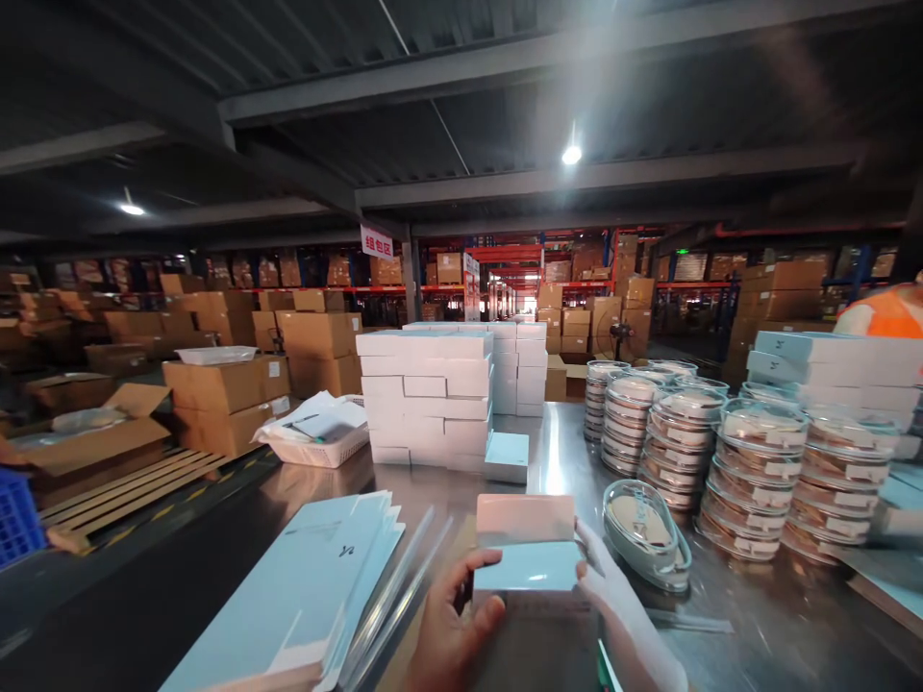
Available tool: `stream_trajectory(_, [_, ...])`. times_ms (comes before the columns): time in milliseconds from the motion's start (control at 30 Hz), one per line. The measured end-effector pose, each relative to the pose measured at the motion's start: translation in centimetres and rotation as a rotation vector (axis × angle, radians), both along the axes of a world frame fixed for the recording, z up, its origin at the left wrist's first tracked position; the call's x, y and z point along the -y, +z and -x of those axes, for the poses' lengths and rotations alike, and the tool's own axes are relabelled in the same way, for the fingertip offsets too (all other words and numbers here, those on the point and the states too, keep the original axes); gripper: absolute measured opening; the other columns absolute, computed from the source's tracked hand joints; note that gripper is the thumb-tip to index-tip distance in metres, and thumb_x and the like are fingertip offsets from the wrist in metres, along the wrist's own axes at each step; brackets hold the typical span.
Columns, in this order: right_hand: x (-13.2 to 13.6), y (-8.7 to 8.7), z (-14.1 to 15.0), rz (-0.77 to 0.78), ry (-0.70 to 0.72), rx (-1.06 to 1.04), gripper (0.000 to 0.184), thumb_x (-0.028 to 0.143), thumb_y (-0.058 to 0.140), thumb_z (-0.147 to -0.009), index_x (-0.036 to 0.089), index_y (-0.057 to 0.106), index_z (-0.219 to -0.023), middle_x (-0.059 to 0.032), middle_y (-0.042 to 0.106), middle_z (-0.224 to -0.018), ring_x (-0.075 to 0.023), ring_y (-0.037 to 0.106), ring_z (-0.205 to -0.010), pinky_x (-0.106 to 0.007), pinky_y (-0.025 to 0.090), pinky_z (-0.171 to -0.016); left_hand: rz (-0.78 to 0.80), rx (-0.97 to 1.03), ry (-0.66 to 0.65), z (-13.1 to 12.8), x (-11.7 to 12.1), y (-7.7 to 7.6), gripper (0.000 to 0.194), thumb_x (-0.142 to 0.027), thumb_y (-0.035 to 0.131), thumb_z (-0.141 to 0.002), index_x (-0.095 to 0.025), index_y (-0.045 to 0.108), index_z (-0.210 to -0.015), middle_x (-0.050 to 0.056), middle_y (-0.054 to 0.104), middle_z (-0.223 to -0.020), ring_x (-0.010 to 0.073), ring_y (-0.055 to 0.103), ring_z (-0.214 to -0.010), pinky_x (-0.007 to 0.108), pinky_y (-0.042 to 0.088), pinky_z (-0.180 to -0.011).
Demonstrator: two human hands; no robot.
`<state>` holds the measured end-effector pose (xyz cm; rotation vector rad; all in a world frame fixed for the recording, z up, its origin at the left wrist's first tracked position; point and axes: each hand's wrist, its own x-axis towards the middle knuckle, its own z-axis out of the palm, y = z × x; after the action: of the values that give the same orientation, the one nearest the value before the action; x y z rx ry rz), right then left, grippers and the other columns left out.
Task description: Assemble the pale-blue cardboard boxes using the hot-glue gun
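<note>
Between my two hands is a small light-blue and white carton [530, 567], its far flap standing up. My left hand [461, 615] is bare and grips the carton's left side, with the thumb along the near edge. My right hand [604, 586], in a white covering, holds the right side; part of its fingers is hidden behind the carton. To the left lies a pile of flat light-blue carton blanks [310, 567], with clear plastic strips [396, 596] alongside. Right of my right hand, clear lidded round containers [641, 524] lean on one another.
Several stacks of clear round containers [754, 476] stand at the right. White cartons [433, 404] are piled at the back, a single small box [507, 457] before them. A white basket [317, 447] holds papers. A person in an orange vest [890, 312] is at far right.
</note>
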<state>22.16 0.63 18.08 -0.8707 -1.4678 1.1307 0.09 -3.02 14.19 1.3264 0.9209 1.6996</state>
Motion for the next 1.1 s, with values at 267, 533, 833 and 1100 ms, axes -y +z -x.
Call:
stream_trajectory(267, [-0.1,-1.9,-1.1,-0.315,0.086,0.226,0.075,0.074,0.082,-0.075,0.022,0.068,-0.128,-0.0191,0.068,-0.142,-0.0379,0.063,-0.134,-0.048,0.057,-0.11,-0.248,0.07,-0.055,1.4,-1.6,-2.5,0.047,-0.053,0.089,-0.082,-0.03,0.066,-0.116,0.007,0.073,-0.125,0.0267,0.068,-0.125,0.034,0.053,-0.102])
stream_trajectory(533, [0.6,-3.0,-2.0,-0.688,0.139,0.26,0.029,0.037,0.061,-0.105,0.034,0.073,-0.132,-0.0112,0.069,-0.144,-0.0274,0.066,-0.135,-0.042,0.058,-0.111,-0.581,-0.332,-0.193,2.1,-1.1,0.7,0.027,-0.048,0.071,-0.1,-0.036,0.076,-0.123,0.006,0.077,-0.124,0.0268,0.061,-0.133,0.048,0.04,-0.12])
stream_trajectory(833, [2.4,-0.9,-0.2,-0.873,0.154,0.412,0.047,0.052,0.046,-0.109,0.04,0.049,-0.155,-0.0086,0.063,-0.151,-0.0254,0.056,-0.141,-0.046,0.051,-0.117,-0.386,-1.044,-0.243,3.2,0.3,6.0,0.055,-0.044,0.086,-0.086,-0.032,0.069,-0.137,0.015,0.07,-0.145,0.0388,0.066,-0.13,0.056,0.054,-0.11])
stream_trajectory(1100, [-7.9,-4.6,-8.3,-0.511,-0.553,1.149,0.098,0.05,0.086,-0.075,0.006,0.05,-0.155,-0.0296,0.034,-0.17,-0.0462,0.027,-0.16,-0.068,0.018,-0.13,-0.092,-0.679,0.373,7.2,1.1,8.2,0.076,-0.062,0.07,-0.089,-0.033,0.051,-0.157,0.014,0.073,-0.136,0.0371,0.072,-0.115,0.053,0.058,-0.101])
